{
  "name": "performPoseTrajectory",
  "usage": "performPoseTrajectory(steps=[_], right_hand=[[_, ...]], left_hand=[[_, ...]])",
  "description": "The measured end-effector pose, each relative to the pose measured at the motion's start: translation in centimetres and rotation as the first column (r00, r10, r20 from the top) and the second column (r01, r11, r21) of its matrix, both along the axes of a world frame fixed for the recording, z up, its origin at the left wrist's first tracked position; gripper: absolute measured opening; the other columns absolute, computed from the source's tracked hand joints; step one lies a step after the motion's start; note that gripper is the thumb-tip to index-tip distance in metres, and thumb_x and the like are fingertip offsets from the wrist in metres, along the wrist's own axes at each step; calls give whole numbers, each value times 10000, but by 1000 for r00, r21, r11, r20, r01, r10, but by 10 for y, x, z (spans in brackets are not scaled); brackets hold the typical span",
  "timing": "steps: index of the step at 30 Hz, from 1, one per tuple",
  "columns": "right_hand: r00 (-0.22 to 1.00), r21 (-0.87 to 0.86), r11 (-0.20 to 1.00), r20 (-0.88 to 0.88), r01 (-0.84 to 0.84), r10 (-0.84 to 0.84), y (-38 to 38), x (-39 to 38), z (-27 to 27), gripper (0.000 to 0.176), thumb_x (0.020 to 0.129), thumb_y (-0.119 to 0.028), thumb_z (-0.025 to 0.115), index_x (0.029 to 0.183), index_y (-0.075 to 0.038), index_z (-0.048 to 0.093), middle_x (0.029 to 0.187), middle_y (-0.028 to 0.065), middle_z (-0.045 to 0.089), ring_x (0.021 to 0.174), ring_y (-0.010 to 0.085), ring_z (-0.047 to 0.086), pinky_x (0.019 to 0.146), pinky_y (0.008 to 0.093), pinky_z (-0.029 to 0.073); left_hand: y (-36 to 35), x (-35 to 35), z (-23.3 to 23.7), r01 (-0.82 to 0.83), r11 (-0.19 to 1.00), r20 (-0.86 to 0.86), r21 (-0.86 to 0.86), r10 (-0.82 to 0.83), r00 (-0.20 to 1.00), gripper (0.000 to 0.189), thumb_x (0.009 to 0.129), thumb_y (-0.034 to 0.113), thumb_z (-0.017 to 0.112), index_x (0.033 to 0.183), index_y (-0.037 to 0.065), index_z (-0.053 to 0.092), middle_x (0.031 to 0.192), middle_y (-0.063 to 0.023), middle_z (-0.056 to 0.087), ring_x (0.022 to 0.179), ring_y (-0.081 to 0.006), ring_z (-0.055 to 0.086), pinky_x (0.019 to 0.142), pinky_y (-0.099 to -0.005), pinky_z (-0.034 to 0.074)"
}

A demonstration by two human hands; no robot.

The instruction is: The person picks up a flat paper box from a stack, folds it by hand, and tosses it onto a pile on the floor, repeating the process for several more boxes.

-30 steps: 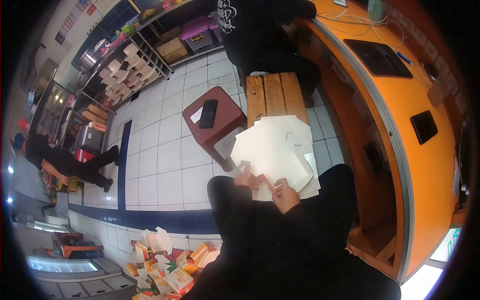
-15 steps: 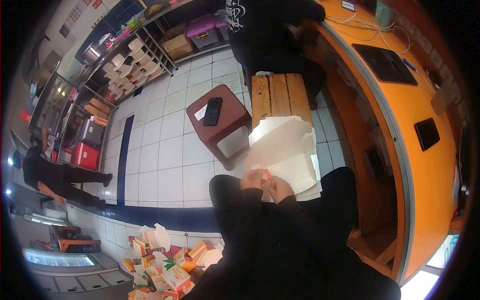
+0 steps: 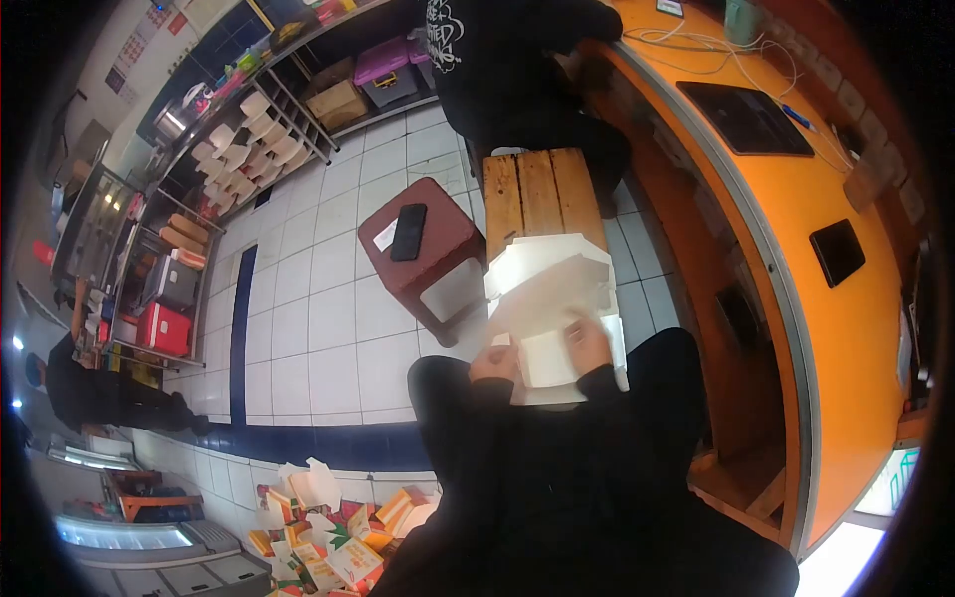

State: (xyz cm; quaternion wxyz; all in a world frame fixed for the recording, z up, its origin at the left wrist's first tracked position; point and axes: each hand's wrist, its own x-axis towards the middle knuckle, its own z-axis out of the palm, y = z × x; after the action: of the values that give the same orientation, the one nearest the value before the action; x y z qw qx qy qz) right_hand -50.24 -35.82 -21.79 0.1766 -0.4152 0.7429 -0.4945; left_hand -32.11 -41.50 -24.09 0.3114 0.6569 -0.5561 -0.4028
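Observation:
Stacked on the wooden bench in front of me lie several white cardboard box blanks [image 3: 542,251]. The top one is a partly folded food carton [image 3: 550,360], its pale inside facing up. My left hand [image 3: 493,363] is closed on the carton's near left side flap, fingers bent against the card. Over the carton's right side is my right hand [image 3: 589,344], its fingers smeared by motion. Both hands are close above my lap, and the card's underside is hidden.
A brown stool [image 3: 423,254] holds a black phone [image 3: 408,232]. Beyond it, a person in black [image 3: 527,90] sits at the wooden bench [image 3: 542,194]. The orange counter [image 3: 786,229] runs along my right. Printed cartons [image 3: 343,552] lie piled at lower left; another person [image 3: 85,388] stands far left.
My right hand has moved right, away from my left hand, and the orange-red flap between them no longer shows. The carton's near part now has raised sides. The person at far left has shifted.

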Motion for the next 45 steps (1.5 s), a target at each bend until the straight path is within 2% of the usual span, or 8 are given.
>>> performPoseTrajectory(steps=[3,6,8,10,19,22,29,45], right_hand=[[934,27,955,-216,296,-284,-10,-70,-6,331,876,-222,635,1138,-22,622,937,189,605,833,331,609,801,405,486],[997,212,974,-38,75,-68,-24,-105,-37,348,878,-270,622,1124,-24,632,992,217,613,952,356,578,816,441,469],[997,181,981,-35,73,-67,-33,-105,-35,320,877,-310,624,994,-14,651,932,198,631,902,361,587,794,453,462],[998,138,989,15,51,-53,-26,-99,-23,301,867,-314,631,869,-12,630,864,184,636,869,355,598,769,450,454],[1000,264,965,15,-8,5,-4,-78,17,263,793,-298,653,840,-39,669,752,153,674,747,328,661,706,391,517],[999,341,940,31,-26,16,5,-76,33,251,776,-303,663,810,-56,685,782,157,687,778,323,671,716,394,523],[996,386,919,76,-78,53,1,-67,11,205,775,-255,675,814,-53,668,741,129,699,753,299,687,727,382,537],[948,482,873,-236,-77,213,27,-30,15,197,815,-223,661,889,-51,601,886,223,628,854,405,619,737,481,492]], left_hand=[[-5,-4,13,-10,964,114,264,-21,993,524,750,576,701,838,61,735,853,-128,724,852,-287,694,795,-376,524],[1,-10,30,-35,972,255,234,-26,967,602,723,666,669,755,66,718,825,-148,713,838,-324,682,795,-394,521],[6,-19,33,-32,985,352,169,-31,935,521,768,587,674,759,67,677,794,-145,689,791,-340,662,734,-417,517],[18,-23,34,214,940,449,-267,-75,890,375,814,446,686,820,74,636,777,-123,652,727,-342,634,656,-433,496],[16,-101,7,595,803,49,41,-596,801,411,851,381,674,1028,11,679,856,-139,716,687,-201,695,659,-301,546],[21,-103,33,477,816,-233,326,-419,877,409,851,373,661,987,-11,700,802,-114,716,686,-168,694,639,-284,553],[15,-96,30,502,845,14,185,-513,858,436,860,421,570,790,15,712,695,-144,684,673,-273,681,687,-361,527],[20,-96,31,345,901,-114,263,-326,938,347,874,330,542,864,27,711,750,-165,693,699,-316,684,706,-391,529]])
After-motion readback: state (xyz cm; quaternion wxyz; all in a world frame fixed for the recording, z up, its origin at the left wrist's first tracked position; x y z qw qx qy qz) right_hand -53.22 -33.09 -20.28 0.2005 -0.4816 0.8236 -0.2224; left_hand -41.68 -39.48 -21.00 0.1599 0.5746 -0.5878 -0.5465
